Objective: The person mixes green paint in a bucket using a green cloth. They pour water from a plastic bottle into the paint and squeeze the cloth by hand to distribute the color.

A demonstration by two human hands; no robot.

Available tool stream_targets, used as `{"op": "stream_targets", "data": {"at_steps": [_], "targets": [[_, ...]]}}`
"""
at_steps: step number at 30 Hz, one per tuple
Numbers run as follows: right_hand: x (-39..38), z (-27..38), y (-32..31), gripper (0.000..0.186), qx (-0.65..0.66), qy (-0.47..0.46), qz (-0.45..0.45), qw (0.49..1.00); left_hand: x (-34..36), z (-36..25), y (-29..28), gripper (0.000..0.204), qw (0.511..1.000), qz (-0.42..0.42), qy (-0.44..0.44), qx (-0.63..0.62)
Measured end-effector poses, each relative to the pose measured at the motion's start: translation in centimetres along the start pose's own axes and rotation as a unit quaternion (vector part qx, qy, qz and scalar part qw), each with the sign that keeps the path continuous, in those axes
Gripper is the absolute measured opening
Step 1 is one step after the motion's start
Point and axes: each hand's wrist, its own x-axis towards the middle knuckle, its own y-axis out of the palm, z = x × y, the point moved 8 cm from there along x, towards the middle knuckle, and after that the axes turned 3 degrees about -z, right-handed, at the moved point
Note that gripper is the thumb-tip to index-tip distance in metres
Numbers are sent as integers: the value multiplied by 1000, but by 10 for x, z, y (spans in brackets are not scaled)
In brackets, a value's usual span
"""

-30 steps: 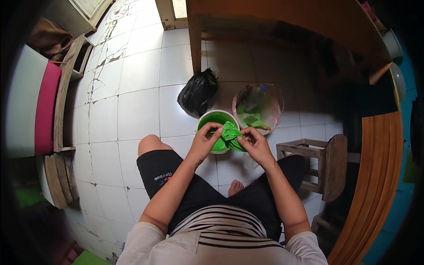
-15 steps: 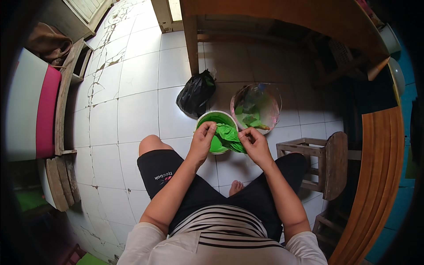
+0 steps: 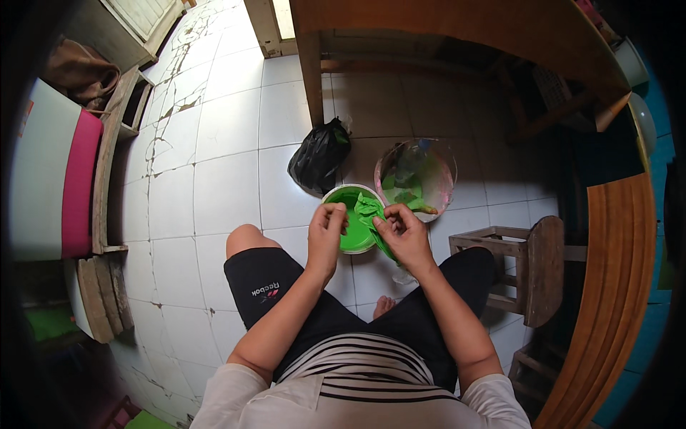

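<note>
My right hand (image 3: 404, 234) pinches a thin, crumpled bright green sheet (image 3: 369, 211); I cannot tell whether it is plastic or cloth. The sheet hangs bunched over the right rim of a bucket (image 3: 341, 239) holding bright green liquid. A pale, see-through bit shows below the right hand. Across the bucket's left edge is my left hand (image 3: 329, 234), apart from the sheet. Its fingers are curled together, and anything between them is hidden. Touching the first bucket, a wider clear tub (image 3: 453, 171) contains green scraps and a clear bottle with a blue cap.
A black plastic bag (image 3: 319, 157) stands behind the bucket on white tiles (image 3: 225, 179), cracked toward the left. To the right are a small wooden stool (image 3: 542, 272) and a wooden panel (image 3: 614, 286). A wooden table (image 3: 457, 18) spans the far side. My knees flank the bucket.
Half a second ago both hands held the green sheet stretched between them. My left hand has come off it, and the sheet now hangs gathered from the right hand.
</note>
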Motion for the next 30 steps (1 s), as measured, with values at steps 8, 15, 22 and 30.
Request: {"op": "stream_targets", "data": {"at_steps": [8,15,22,30], "targets": [[14,23,-2,18,11,-26,3,1000,0,-29,24,22,997,27,-62,-38],[9,124,-19,16,87,57,77,992,-39,-132,41,18,994,4,-94,-50],[8,276,-49,19,181,123,111,969,-83,-294,64,21,995,42,-93,-11],[2,435,-85,13,149,31,180,972,-148,-462,102,26,988,120,-85,45]]}}
